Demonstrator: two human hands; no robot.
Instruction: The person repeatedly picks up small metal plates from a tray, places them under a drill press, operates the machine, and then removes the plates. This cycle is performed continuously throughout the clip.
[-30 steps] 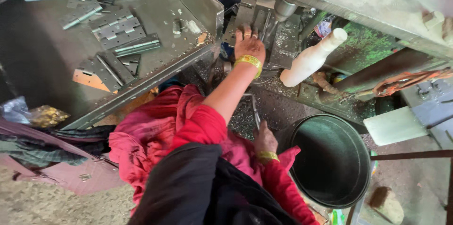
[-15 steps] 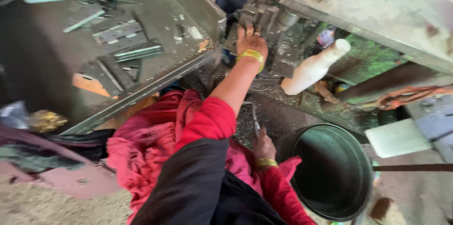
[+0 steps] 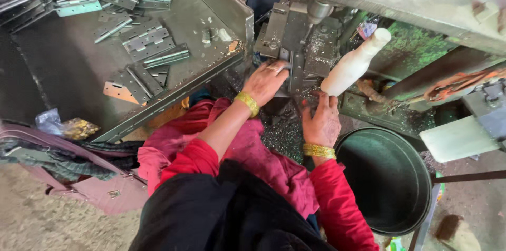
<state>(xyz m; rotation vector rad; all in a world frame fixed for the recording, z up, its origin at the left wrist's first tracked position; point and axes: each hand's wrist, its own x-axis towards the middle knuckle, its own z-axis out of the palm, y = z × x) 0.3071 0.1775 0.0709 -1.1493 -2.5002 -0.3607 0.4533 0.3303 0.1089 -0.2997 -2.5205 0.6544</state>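
so this is looking straight down at someone sitting at a metal press [image 3: 300, 35] in the upper middle of the frame. the left hand [image 3: 266, 82] is stretched up to the base of the press, palm down with fingers spread flat over a small metal piece [image 3: 282, 64] sitting right on the press bed. it's pressing on it more than gripping, can't really tell if any finger is curled around it. the right hand [image 3: 321, 122] sits a bit lower and to the right, just under the press, fingers loosely bent and pointing up toward the steel strip [image 3: 296, 74] that hangs down the front of the press. looks like the fingertips are near or touching its lower end, but can't tell if anything is actually pinched. both wrists have gold bangles, sleeves are red.

a white bottle [image 3: 354, 64] leans tilted just right of the press, close above the right hand. a big dark round tub [image 3: 390, 177] sits lower right. upper left is a sloped metal tray [image 3: 63, 66] with a scatter of flat hinge plates [image 3: 145, 40]. metal shavings cover the ground between the hands.
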